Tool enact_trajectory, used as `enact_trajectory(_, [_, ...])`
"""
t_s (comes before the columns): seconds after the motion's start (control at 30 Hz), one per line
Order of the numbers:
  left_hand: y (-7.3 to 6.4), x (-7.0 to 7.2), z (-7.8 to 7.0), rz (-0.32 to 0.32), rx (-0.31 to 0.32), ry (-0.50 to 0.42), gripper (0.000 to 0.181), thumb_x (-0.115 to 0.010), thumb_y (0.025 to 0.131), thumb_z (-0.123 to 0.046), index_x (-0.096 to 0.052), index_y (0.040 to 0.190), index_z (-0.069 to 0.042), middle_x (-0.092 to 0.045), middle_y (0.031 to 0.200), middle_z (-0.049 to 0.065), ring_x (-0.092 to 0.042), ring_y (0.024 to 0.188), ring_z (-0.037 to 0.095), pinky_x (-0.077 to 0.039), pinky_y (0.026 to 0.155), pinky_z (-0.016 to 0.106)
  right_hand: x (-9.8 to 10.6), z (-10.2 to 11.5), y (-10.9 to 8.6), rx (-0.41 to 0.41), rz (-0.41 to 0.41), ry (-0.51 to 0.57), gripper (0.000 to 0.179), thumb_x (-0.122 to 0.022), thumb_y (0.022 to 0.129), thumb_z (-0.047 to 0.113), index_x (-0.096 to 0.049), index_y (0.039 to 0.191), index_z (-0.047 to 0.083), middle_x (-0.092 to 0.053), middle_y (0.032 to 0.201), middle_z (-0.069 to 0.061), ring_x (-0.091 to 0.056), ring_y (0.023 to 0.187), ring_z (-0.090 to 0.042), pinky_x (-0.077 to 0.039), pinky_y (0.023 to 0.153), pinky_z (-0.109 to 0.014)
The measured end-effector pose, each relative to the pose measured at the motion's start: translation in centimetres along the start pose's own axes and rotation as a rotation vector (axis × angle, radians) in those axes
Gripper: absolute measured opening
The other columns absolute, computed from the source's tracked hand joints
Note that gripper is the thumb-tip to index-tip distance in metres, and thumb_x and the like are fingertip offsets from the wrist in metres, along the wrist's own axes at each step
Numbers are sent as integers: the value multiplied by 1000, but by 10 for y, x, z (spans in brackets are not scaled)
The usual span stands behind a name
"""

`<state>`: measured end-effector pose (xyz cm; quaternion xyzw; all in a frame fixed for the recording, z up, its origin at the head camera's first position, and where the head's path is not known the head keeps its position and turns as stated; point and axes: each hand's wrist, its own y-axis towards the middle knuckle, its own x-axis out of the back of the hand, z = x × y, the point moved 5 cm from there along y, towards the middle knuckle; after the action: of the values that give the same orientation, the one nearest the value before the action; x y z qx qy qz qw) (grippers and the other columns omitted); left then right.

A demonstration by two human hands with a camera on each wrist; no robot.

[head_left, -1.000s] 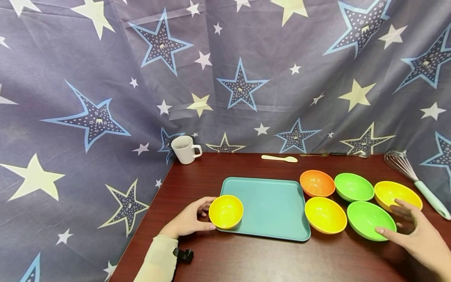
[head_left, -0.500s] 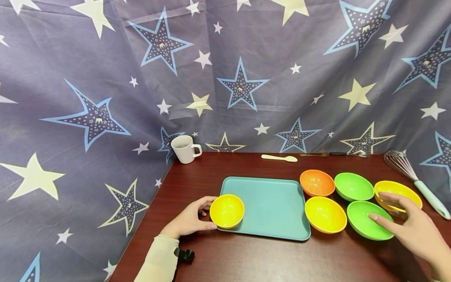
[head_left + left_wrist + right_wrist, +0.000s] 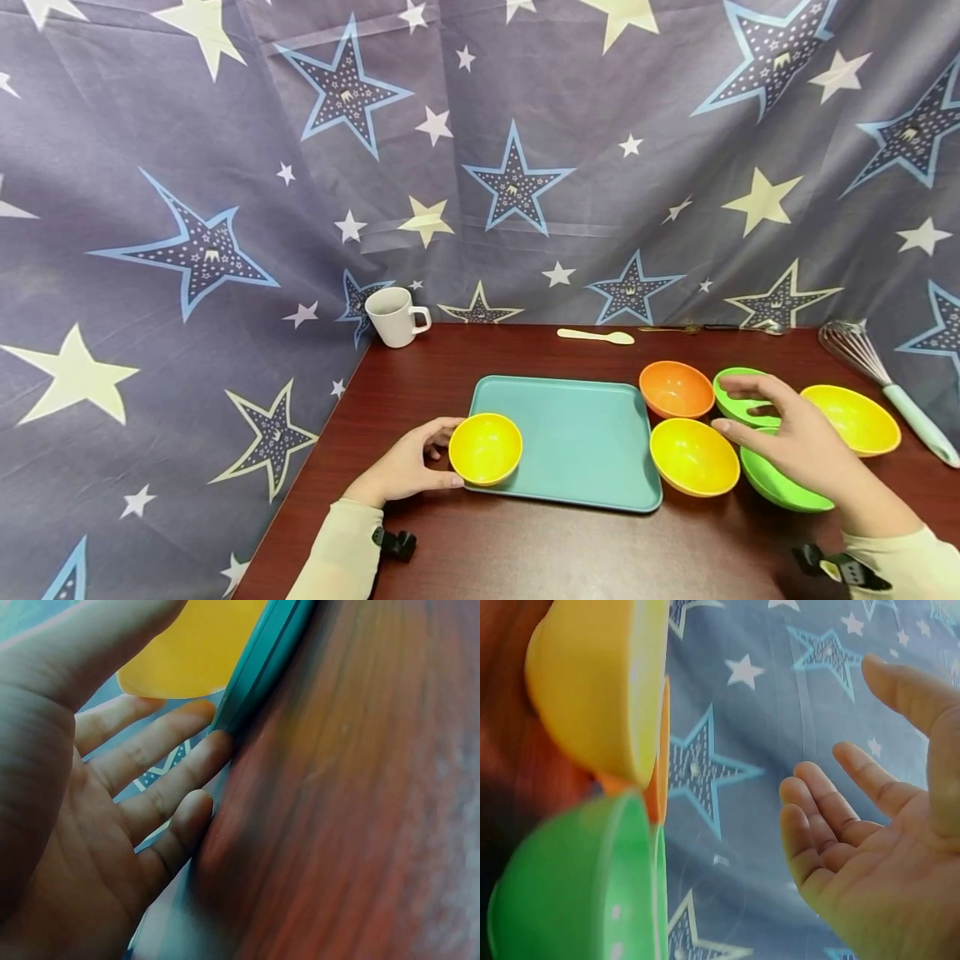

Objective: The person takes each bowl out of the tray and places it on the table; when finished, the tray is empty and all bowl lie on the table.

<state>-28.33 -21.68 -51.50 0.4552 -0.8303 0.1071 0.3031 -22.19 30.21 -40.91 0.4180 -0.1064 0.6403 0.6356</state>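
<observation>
On the left part of a teal tray (image 3: 585, 442) sits a small yellow bowl (image 3: 486, 450). My left hand (image 3: 408, 467) lies against its left side, thumb tip at the front and fingers behind. The left wrist view shows those fingers loosely extended below the yellow bowl (image 3: 195, 652), beside the tray edge (image 3: 259, 667). Above the front green bowl (image 3: 783, 487) and back green bowl (image 3: 735, 408) hovers my right hand (image 3: 802, 442), partly hiding both. Its fingers hold nothing and stand apart from the green bowl (image 3: 562, 892) in the right wrist view.
Right of the tray are an orange bowl (image 3: 675, 388), a yellow bowl (image 3: 693, 457) and a far-right yellow bowl (image 3: 855, 421). A whisk (image 3: 918, 421) lies beyond. At the back are a white mug (image 3: 393, 318), a cream spoon (image 3: 596, 337) and thin utensils (image 3: 738, 328).
My right hand has moved left from the far-right yellow bowl to over the green bowls. The bowl at my left hand has shifted very slightly right.
</observation>
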Motion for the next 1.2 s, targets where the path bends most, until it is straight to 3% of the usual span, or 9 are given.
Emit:
enact_trajectory(0.3, [-2,4,2,-16,-4,19,82,-95,79,-36,-53,149,-34,-63,134,-15,-63,109,16,-54,86,35,-33,29,19,105,73,24,49,-87,89,19,-66,133,15,-67,124,-1,-61,106,-6,-52,87,-25])
enact_trajectory(0.47, [-4,6,5,-18,21,44,82,-95,78,-36,-54,148,-33,-65,123,-14,-65,98,15,-52,76,32,-49,43,25,102,116,49,49,-85,91,23,-64,134,18,-67,126,1,-64,108,-23,-55,88,-38])
enact_trajectory(0.7, [-4,5,9,18,72,73,81,-96,76,-40,-56,146,-34,-66,115,-13,-64,96,14,-51,77,31,-76,58,31,119,212,103,50,-83,93,30,-61,137,20,-64,130,8,-62,114,-15,-54,92,-43])
enact_trajectory(0.9, [-4,4,11,23,69,71,81,-96,76,-38,-56,146,-32,-65,118,-13,-63,97,14,-50,78,30,-93,71,37,158,239,149,50,-83,93,31,-62,136,21,-64,129,7,-63,116,-24,-54,92,-40])
enact_trajectory(1.03, [-4,4,11,22,51,70,79,-95,78,-37,-57,146,-29,-64,120,-11,-63,96,14,-50,77,30,-104,77,41,176,244,182,49,-84,92,28,-62,135,20,-65,127,8,-65,116,-23,-55,91,-39])
enact_trajectory(1.2, [-4,4,13,18,41,68,76,-95,79,-35,-58,145,-30,-65,118,-9,-62,96,15,-49,77,30,-119,83,44,148,297,231,47,-83,93,28,-63,135,18,-68,127,1,-66,115,-27,-55,93,-45])
